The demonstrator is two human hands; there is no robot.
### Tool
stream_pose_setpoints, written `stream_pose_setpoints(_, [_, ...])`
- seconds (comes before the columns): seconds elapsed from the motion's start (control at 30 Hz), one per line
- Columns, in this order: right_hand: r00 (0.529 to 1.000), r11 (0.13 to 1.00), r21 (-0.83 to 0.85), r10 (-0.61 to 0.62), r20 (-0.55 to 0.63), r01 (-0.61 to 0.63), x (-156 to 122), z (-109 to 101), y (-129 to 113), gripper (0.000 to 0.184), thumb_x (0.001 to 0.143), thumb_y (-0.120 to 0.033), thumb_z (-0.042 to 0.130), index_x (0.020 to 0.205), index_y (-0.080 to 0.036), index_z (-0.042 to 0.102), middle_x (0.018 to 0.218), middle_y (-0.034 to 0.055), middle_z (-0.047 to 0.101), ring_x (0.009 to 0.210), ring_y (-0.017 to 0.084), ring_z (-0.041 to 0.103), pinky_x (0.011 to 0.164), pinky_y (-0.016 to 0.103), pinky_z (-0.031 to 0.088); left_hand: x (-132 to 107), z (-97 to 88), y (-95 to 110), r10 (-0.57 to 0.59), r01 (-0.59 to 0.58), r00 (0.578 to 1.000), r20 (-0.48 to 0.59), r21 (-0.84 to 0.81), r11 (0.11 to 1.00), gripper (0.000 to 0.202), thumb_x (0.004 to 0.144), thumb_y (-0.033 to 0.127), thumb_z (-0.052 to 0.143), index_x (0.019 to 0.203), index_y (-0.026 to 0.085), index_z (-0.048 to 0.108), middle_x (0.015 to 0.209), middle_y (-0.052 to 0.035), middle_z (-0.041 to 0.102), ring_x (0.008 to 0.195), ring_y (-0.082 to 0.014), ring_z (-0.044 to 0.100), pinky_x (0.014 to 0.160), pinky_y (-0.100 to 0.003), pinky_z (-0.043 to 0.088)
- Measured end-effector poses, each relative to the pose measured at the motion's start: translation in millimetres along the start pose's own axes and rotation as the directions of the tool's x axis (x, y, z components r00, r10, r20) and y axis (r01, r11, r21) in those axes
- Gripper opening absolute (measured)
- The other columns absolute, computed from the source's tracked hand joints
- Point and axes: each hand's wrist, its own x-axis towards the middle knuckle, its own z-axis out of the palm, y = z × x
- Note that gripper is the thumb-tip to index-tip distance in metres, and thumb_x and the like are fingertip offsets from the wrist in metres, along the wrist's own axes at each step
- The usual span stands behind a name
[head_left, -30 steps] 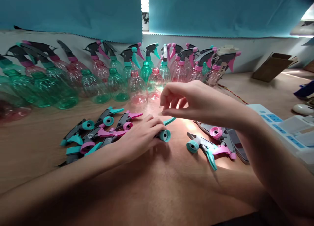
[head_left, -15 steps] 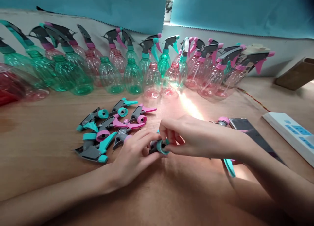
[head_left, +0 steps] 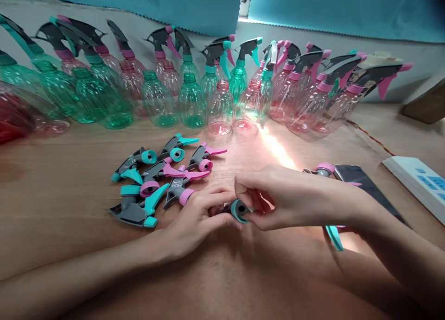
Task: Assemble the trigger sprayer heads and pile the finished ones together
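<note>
Low over the table, my left hand (head_left: 205, 213) is closed around a grey spray head whose teal collar (head_left: 239, 210) faces right, its dark opening showing. Most of that spray head is hidden by my fingers. My right hand (head_left: 274, 195) is pinched at the right edge of the collar, the thumb at its opening; whatever the fingertips hold is too small or hidden. Left of my hands lies a group of loose spray heads (head_left: 130, 211), grey with teal or pink collars and triggers.
Green and pink clear bottles (head_left: 191, 102) line the back, some topped with spray heads, several open-necked. At right, a phone (head_left: 365, 185) lies behind my right forearm near more spray heads (head_left: 325, 169). Farther right are a white power strip (head_left: 417, 181) and a twisted cord (head_left: 371, 137).
Both hands and the spray head have shifted slightly right in view, as has most of the scene. My right fingertips stay at the teal collar, which now shows more of its opening.
</note>
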Motion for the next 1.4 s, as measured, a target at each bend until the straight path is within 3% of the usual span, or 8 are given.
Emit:
stream_pose_setpoints(0.2, [0.995,0.999,0.002,-0.032,-0.099,0.033,5.2,10.2,5.2,0.014,0.068,-0.012,0.053,0.072,-0.021,0.043,0.066,-0.0060,0.045,0.056,0.007,0.038,0.050,0.020,0.029,-1.1,0.8,-1.9,0.018,-0.016,0.996,-0.085,0.021,1.000,0.013,0.080,0.012,0.056,0.079,0.020,0.066,0.095,-0.0002,0.059,0.095,-0.0180,0.049,0.083,-0.028,0.040])
stream_pose_setpoints(0.43, [0.993,0.991,-0.130,-0.033,-0.114,0.018,2.6,11.0,-2.7,0.016,0.068,-0.011,0.050,0.071,-0.021,0.038,0.065,-0.0059,0.045,0.054,0.007,0.037,0.048,0.020,0.027,-4.1,3.2,-2.3,0.028,-0.017,0.992,-0.121,0.094,0.995,0.014,0.082,0.010,0.053,0.079,0.020,0.063,0.092,-0.0007,0.055,0.086,-0.0155,0.048,0.066,-0.024,0.042])
stream_pose_setpoints(0.6, [0.996,0.979,-0.204,0.002,-0.092,-0.021,0.6,11.7,-13.2,0.018,0.069,-0.009,0.048,0.075,-0.022,0.036,0.064,-0.0056,0.045,0.055,0.008,0.038,0.046,0.021,0.023,-5.0,6.4,-3.1,0.045,-0.034,0.983,-0.181,0.060,0.998,0.014,0.082,0.012,0.054,0.069,0.018,0.055,0.086,-0.0001,0.052,0.078,-0.0142,0.048,0.061,-0.023,0.041])
stream_pose_setpoints(0.83, [0.987,0.974,-0.226,-0.004,-0.162,-0.033,5.3,13.3,-7.2,0.020,0.068,-0.009,0.051,0.072,-0.021,0.035,0.064,-0.0067,0.043,0.053,0.007,0.035,0.048,0.021,0.023,-4.0,5.4,-6.4,0.015,-0.006,0.987,-0.159,0.056,0.998,0.014,0.082,0.009,0.052,0.085,0.020,0.060,0.099,-0.0011,0.052,0.097,-0.0170,0.049,0.073,-0.024,0.043])
stream_pose_setpoints(1.0, [0.977,0.954,-0.296,-0.011,-0.212,-0.053,7.0,18.2,-9.4,0.021,0.066,-0.007,0.049,0.072,-0.021,0.034,0.061,-0.0072,0.039,0.052,0.007,0.029,0.047,0.023,0.018,-3.8,5.7,-6.9,0.048,-0.033,0.985,-0.166,0.093,0.995,0.014,0.083,0.007,0.049,0.081,0.019,0.057,0.099,-0.0004,0.052,0.099,-0.0158,0.049,0.085,-0.025,0.041])
stream_pose_setpoints(1.23, [0.971,0.955,-0.297,-0.048,-0.233,-0.024,11.6,19.6,-6.0,0.022,0.066,-0.006,0.051,0.071,-0.020,0.035,0.070,-0.0043,0.043,0.059,0.008,0.034,0.051,0.023,0.022,-3.0,6.4,-6.3,0.086,-0.068,0.982,-0.170,0.105,0.992,0.016,0.085,0.005,0.049,0.081,0.019,0.056,0.104,0.0004,0.051,0.104,-0.0147,0.047,0.092,-0.023,0.037])
stream_pose_setpoints(1.4, [0.967,0.966,-0.257,-0.075,-0.245,0.010,14.4,18.1,6.3,0.024,0.066,-0.011,0.054,0.070,-0.020,0.033,0.068,-0.0056,0.040,0.058,0.007,0.033,0.051,0.020,0.024,-2.8,5.5,-6.0,0.074,-0.056,0.985,-0.155,0.117,0.992,0.027,0.086,0.005,0.048,0.103,0.024,0.059,0.104,0.0007,0.050,0.100,-0.0143,0.047,0.091,-0.024,0.037])
